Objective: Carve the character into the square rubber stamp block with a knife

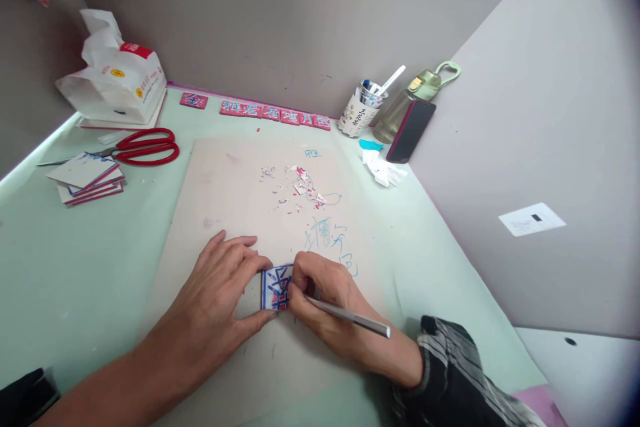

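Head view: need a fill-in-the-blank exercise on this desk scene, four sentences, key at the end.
1. The left hand steadies a small tile marked mostly in ____, while the right hand grips a silver pen-like tool.
2. The scissors have ____ handles.
3. One carved tile lies apart, to the ____ of the carved tile row.
4. Beside the smartphone is a ____ with a green lid.

Missing words: blue; red; left; bottle.

Card (271,283) on board (225,200); scraps (301,173) behind card; scissors (119,152) left of board.
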Motion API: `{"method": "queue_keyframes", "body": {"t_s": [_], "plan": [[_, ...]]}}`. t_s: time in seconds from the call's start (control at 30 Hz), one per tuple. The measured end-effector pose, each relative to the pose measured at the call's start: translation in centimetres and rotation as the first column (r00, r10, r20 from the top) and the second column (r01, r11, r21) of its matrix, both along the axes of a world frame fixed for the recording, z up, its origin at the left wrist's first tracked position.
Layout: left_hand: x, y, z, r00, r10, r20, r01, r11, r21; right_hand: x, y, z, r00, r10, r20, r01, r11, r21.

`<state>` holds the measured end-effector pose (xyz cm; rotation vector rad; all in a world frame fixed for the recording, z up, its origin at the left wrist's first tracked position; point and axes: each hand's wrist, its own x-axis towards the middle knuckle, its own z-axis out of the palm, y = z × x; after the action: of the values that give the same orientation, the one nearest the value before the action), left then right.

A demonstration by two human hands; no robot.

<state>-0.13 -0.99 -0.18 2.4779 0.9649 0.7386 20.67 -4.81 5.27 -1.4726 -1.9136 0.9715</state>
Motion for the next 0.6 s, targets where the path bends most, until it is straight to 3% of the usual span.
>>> {"method": "queue_keyframes", "body": {"t_s": [0.6], "plan": [[0.23, 0.04, 0.19, 1.0, 0.018, -0.011, -0.017, 0.997, 0.073, 0.13, 0.13, 0.25, 0.998, -0.027, -0.051, 0.021, 0.993, -0.114]]}}
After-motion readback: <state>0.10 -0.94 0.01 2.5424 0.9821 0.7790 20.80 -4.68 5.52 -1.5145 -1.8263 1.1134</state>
